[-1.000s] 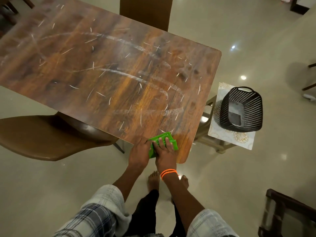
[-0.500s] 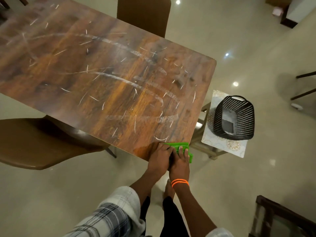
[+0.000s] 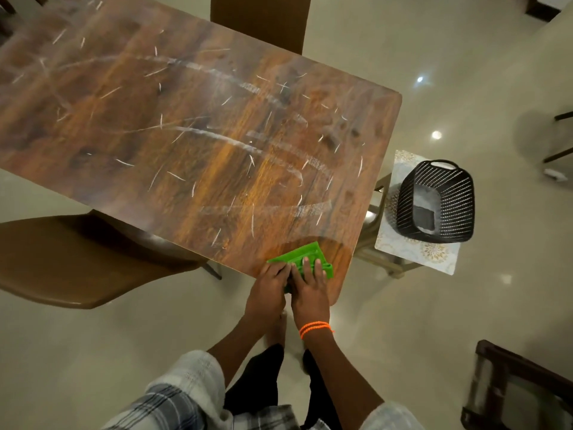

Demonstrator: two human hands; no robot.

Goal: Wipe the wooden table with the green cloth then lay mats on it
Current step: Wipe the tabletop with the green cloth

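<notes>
A folded green cloth [image 3: 302, 257] lies flat on the near right corner of the wooden table [image 3: 198, 141]. My left hand [image 3: 269, 285] and my right hand [image 3: 310, 285] press side by side on its near half, fingers flat on the fabric. An orange band circles my right wrist. The table top is marked with many pale scratches and curved wipe streaks. A darker damp patch surrounds the cloth. No mats are in view on the table.
A brown chair [image 3: 77, 259] is tucked under the table's left side and another chair back [image 3: 260, 20] stands at the far side. A black slatted basket [image 3: 437, 201] sits on a patterned stool [image 3: 415, 252] right of the table. Dark furniture [image 3: 521, 389] stands at bottom right.
The cloth and both hands slid right along the near edge to the table's corner, then came back a little onto the top. The view shifted slightly.
</notes>
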